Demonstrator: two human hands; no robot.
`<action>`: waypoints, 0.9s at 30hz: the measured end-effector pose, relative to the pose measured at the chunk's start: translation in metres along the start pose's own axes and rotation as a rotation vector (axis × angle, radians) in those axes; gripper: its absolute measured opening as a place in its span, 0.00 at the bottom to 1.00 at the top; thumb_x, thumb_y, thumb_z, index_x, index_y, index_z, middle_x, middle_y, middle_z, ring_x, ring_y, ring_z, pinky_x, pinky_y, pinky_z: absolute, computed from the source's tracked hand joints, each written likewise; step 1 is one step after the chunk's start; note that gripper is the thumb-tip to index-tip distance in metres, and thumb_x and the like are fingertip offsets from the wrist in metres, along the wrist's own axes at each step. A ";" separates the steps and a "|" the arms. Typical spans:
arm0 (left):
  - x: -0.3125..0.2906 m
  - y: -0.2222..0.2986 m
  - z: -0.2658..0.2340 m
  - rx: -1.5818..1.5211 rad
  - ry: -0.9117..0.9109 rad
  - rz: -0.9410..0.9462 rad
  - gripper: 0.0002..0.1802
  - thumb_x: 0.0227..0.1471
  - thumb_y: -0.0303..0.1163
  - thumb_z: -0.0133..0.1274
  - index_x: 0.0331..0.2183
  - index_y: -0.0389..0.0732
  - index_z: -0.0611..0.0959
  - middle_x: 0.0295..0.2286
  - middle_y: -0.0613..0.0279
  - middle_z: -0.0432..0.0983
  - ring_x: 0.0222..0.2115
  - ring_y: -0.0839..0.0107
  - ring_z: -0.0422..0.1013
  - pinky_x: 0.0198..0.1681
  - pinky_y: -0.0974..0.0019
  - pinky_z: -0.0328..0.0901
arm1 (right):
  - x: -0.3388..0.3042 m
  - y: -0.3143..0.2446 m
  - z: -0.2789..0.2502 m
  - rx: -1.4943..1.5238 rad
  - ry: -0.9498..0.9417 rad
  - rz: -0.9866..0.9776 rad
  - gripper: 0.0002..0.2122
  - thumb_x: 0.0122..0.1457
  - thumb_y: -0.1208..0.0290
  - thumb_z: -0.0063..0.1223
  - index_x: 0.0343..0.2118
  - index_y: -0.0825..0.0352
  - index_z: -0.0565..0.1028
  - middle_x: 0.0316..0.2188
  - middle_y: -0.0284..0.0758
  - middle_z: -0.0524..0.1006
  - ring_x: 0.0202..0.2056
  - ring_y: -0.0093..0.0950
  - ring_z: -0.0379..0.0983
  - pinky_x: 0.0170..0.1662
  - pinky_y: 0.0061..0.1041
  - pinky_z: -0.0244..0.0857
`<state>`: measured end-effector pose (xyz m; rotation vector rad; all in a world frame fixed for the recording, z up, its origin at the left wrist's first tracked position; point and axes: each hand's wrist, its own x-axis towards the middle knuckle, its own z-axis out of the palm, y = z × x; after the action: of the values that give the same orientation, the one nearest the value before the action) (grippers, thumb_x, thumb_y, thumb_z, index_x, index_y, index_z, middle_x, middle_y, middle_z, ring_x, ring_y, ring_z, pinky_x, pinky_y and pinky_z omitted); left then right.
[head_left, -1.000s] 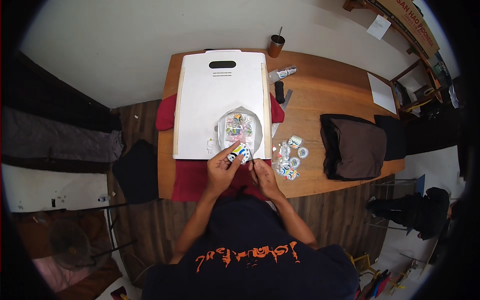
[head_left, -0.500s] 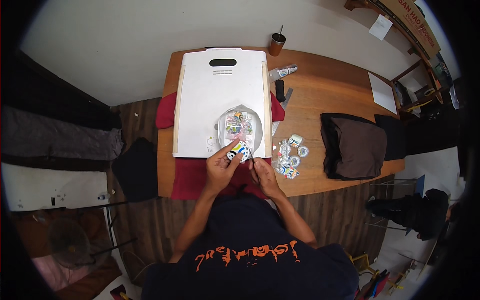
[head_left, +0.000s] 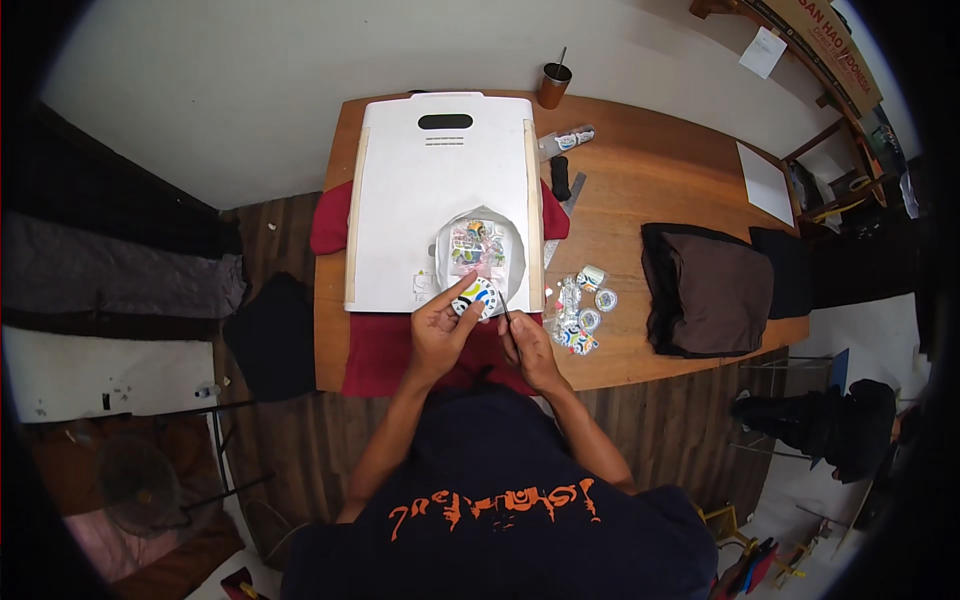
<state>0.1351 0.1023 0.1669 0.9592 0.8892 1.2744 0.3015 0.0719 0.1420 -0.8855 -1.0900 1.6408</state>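
Observation:
My left hand pinches a round white printed piece with blue, yellow and black shapes, thumb on top. My right hand is closed round dark, slim scissors, whose blades point up beside the right edge of the round piece. Most of their handle is hidden by my fingers. Just beyond both hands, a round white dish sits on the white board and holds colourful printed scraps.
Right of the board, several round printed pieces lie on the wooden table. A metal ruler, a black roll, a clear packet and a brown cup stand further back. Folded dark cloth lies right; red cloth hangs in front.
The round piece has turned a little in my left hand, and the scissors sit slightly differently along its right edge. Both hands stay in nearly the same place.

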 end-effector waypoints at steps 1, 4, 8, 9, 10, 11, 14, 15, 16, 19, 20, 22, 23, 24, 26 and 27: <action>0.000 0.000 0.000 0.000 0.000 -0.001 0.25 0.55 0.13 0.51 0.55 0.25 0.71 0.44 0.53 0.75 0.41 0.77 0.71 0.44 0.77 0.67 | -0.001 0.002 0.000 0.034 0.003 0.020 0.17 0.70 0.54 0.33 0.36 0.65 0.67 0.13 0.23 0.56 0.14 0.14 0.48 0.18 0.16 0.43; 0.001 0.003 0.001 0.004 0.006 0.051 0.25 0.55 0.14 0.51 0.55 0.26 0.70 0.44 0.53 0.75 0.40 0.76 0.72 0.44 0.75 0.69 | -0.001 -0.009 0.004 0.060 0.003 0.049 0.17 0.70 0.55 0.34 0.36 0.65 0.68 0.13 0.23 0.57 0.14 0.13 0.48 0.18 0.16 0.42; 0.005 0.009 0.001 -0.076 0.072 -0.012 0.25 0.57 0.16 0.51 0.55 0.26 0.69 0.43 0.52 0.75 0.39 0.76 0.73 0.43 0.73 0.71 | -0.004 -0.005 0.003 0.039 -0.028 0.045 0.17 0.70 0.55 0.33 0.37 0.65 0.68 0.14 0.24 0.58 0.14 0.13 0.49 0.19 0.16 0.43; 0.006 0.009 0.000 -0.094 0.077 -0.011 0.24 0.57 0.17 0.51 0.56 0.26 0.69 0.43 0.52 0.75 0.38 0.76 0.73 0.43 0.73 0.71 | -0.004 -0.006 0.004 0.039 -0.027 0.046 0.17 0.70 0.55 0.33 0.37 0.65 0.68 0.14 0.24 0.58 0.14 0.13 0.49 0.19 0.16 0.43; 0.005 0.010 0.001 -0.094 0.077 -0.011 0.24 0.57 0.17 0.51 0.56 0.26 0.69 0.43 0.52 0.75 0.38 0.76 0.73 0.43 0.73 0.71 | -0.004 -0.007 0.005 0.038 -0.023 0.052 0.17 0.70 0.55 0.34 0.37 0.65 0.68 0.14 0.23 0.58 0.15 0.13 0.49 0.19 0.16 0.43; 0.005 0.012 0.002 -0.085 0.072 -0.008 0.24 0.57 0.17 0.51 0.55 0.26 0.69 0.43 0.52 0.75 0.38 0.76 0.73 0.43 0.73 0.71 | -0.004 -0.009 0.007 0.037 -0.019 0.058 0.17 0.70 0.55 0.34 0.37 0.66 0.68 0.14 0.23 0.58 0.15 0.13 0.50 0.19 0.16 0.43; 0.000 0.008 0.001 -0.049 0.060 -0.003 0.24 0.56 0.16 0.52 0.55 0.26 0.69 0.43 0.52 0.75 0.39 0.77 0.73 0.43 0.74 0.71 | 0.000 -0.020 0.011 0.035 -0.004 0.048 0.17 0.70 0.55 0.35 0.37 0.66 0.68 0.15 0.22 0.58 0.15 0.13 0.49 0.19 0.16 0.43; -0.001 0.007 0.001 -0.022 0.048 0.000 0.24 0.56 0.16 0.52 0.55 0.26 0.70 0.43 0.53 0.75 0.39 0.77 0.73 0.43 0.74 0.70 | -0.001 -0.016 0.009 0.035 -0.004 0.047 0.17 0.70 0.55 0.35 0.37 0.66 0.68 0.15 0.22 0.58 0.15 0.13 0.49 0.19 0.16 0.43; -0.001 0.006 0.001 -0.022 0.048 0.001 0.24 0.56 0.16 0.52 0.55 0.26 0.70 0.43 0.53 0.75 0.39 0.77 0.73 0.43 0.74 0.70 | -0.002 -0.008 0.007 0.052 -0.001 0.052 0.16 0.70 0.56 0.36 0.37 0.66 0.68 0.15 0.22 0.57 0.15 0.13 0.49 0.19 0.16 0.43; -0.002 0.003 0.001 -0.004 0.012 0.031 0.24 0.56 0.15 0.51 0.55 0.26 0.70 0.43 0.53 0.75 0.39 0.77 0.72 0.43 0.75 0.69 | -0.003 -0.002 0.005 0.070 0.003 0.052 0.16 0.70 0.56 0.36 0.37 0.66 0.68 0.15 0.22 0.57 0.15 0.13 0.49 0.19 0.15 0.43; -0.002 0.001 0.000 -0.004 0.011 0.019 0.24 0.56 0.15 0.51 0.55 0.26 0.70 0.43 0.53 0.75 0.39 0.77 0.72 0.43 0.76 0.69 | -0.002 -0.002 0.004 0.072 0.004 0.046 0.16 0.70 0.56 0.35 0.37 0.66 0.68 0.15 0.22 0.57 0.15 0.12 0.49 0.19 0.15 0.43; -0.003 0.000 0.000 -0.005 0.011 0.008 0.24 0.56 0.14 0.51 0.55 0.26 0.70 0.43 0.54 0.75 0.39 0.77 0.72 0.43 0.76 0.68 | -0.002 -0.001 0.004 0.060 0.007 0.036 0.16 0.70 0.56 0.35 0.37 0.65 0.68 0.15 0.21 0.57 0.15 0.12 0.49 0.19 0.15 0.42; -0.003 -0.001 0.000 -0.005 0.001 0.014 0.24 0.56 0.14 0.51 0.55 0.26 0.70 0.44 0.54 0.75 0.39 0.78 0.72 0.43 0.77 0.68 | -0.002 -0.002 0.004 0.048 0.010 0.026 0.16 0.70 0.56 0.35 0.37 0.65 0.68 0.15 0.21 0.56 0.15 0.12 0.48 0.19 0.16 0.42; -0.003 -0.001 0.000 -0.006 -0.009 0.019 0.24 0.56 0.14 0.51 0.55 0.26 0.70 0.44 0.54 0.75 0.40 0.78 0.72 0.43 0.77 0.68 | -0.002 -0.001 0.003 0.047 0.010 0.027 0.16 0.70 0.56 0.35 0.37 0.65 0.68 0.15 0.21 0.56 0.15 0.12 0.48 0.19 0.16 0.42; -0.004 0.000 0.000 -0.002 -0.023 0.022 0.24 0.55 0.13 0.51 0.55 0.26 0.70 0.44 0.54 0.75 0.40 0.78 0.71 0.43 0.77 0.68 | -0.002 -0.001 0.003 0.054 0.007 0.017 0.16 0.70 0.56 0.35 0.36 0.65 0.68 0.14 0.21 0.56 0.15 0.12 0.48 0.19 0.16 0.42; -0.004 0.001 0.001 0.003 -0.036 0.024 0.24 0.55 0.13 0.51 0.55 0.26 0.70 0.44 0.54 0.75 0.40 0.78 0.71 0.43 0.77 0.68 | -0.001 -0.003 0.003 0.054 0.006 0.018 0.16 0.70 0.56 0.35 0.36 0.65 0.68 0.14 0.21 0.56 0.15 0.12 0.48 0.19 0.16 0.42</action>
<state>0.1348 0.0979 0.1683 0.9949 0.8540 1.2725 0.2997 0.0703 0.1461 -0.8671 -1.0319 1.6733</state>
